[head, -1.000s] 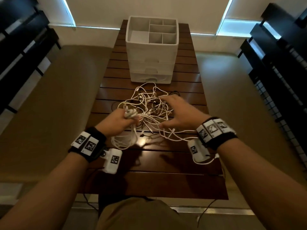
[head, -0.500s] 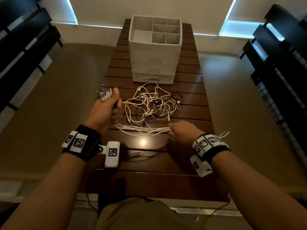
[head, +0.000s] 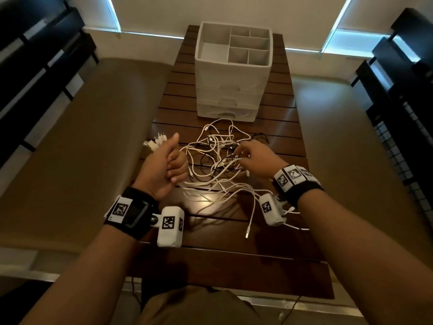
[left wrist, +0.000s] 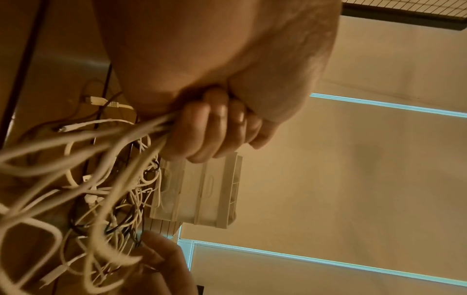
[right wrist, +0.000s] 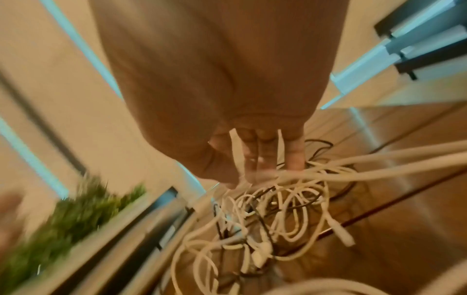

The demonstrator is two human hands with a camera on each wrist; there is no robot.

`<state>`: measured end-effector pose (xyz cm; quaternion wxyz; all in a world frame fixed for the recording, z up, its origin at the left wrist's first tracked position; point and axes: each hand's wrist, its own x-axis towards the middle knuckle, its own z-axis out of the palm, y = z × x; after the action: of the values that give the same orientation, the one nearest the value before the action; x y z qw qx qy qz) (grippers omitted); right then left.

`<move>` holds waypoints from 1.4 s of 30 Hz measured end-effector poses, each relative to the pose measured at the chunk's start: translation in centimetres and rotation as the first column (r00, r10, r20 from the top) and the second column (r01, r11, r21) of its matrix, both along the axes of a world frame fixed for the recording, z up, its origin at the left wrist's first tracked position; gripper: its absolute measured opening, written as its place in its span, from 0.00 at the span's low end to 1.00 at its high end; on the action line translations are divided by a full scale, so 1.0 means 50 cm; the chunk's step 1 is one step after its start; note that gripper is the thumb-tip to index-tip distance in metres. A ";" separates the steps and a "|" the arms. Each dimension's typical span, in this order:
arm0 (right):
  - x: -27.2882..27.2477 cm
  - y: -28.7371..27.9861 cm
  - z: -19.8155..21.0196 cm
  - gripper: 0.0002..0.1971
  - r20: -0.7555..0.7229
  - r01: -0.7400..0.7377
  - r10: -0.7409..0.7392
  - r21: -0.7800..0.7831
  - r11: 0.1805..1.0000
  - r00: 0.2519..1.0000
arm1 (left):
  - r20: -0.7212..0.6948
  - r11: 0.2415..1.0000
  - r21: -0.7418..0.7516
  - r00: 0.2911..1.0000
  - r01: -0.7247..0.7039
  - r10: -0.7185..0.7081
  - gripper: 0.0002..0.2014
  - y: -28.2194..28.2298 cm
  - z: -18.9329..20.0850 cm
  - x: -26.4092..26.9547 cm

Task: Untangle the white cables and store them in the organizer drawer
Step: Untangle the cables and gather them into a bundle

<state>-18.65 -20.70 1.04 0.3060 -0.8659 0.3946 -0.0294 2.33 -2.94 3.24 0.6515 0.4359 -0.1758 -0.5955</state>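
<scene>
A tangle of white cables point(head: 218, 146) mixed with thin black ones lies mid-table in front of the white organizer point(head: 234, 90), whose drawers are shut and whose top compartments are bare. My left hand point(head: 168, 160) is a fist round a bundle of white strands, with plug ends point(head: 157, 141) sticking out above it; the left wrist view shows its fingers point(left wrist: 215, 129) curled round the cables point(left wrist: 101, 179). My right hand point(head: 243, 156) reaches into the tangle's right side. Its fingers point(right wrist: 265, 159) are straight and touch the cables point(right wrist: 278, 209), though that view is blurred.
The dark slatted wooden table point(head: 234, 266) is narrow, with beige floor on both sides. A loose white connector end point(head: 247, 234) trails toward me. Dark slatted furniture point(head: 398, 95) stands at both sides. A green plant point(right wrist: 76, 209) appears in the right wrist view.
My right hand let go of the strands it had pulled toward me and moved forward into the tangle. The left hand stays a fist on its bundle at the table's left.
</scene>
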 end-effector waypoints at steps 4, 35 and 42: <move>0.023 -0.036 0.010 0.19 0.165 0.118 -0.164 0.257 0.959 0.973 | -0.012 0.993 0.115 1.000 0.020 -0.018 0.29 0.019 0.004 0.010; 0.058 0.040 0.172 0.14 0.574 0.313 -0.294 0.067 0.947 0.764 | 0.101 0.992 0.123 0.995 0.010 -0.022 0.20 -0.008 -0.023 -0.063; 0.042 0.025 0.293 0.11 0.860 0.348 -0.111 -0.081 0.934 0.498 | 0.159 0.996 0.080 0.987 -0.032 0.019 0.15 -0.021 -0.012 -0.076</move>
<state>-16.55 -19.46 15.67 0.3426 -0.7123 0.3025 -0.5327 -1.49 -3.97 2.62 0.6245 0.5104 -0.1966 -0.5575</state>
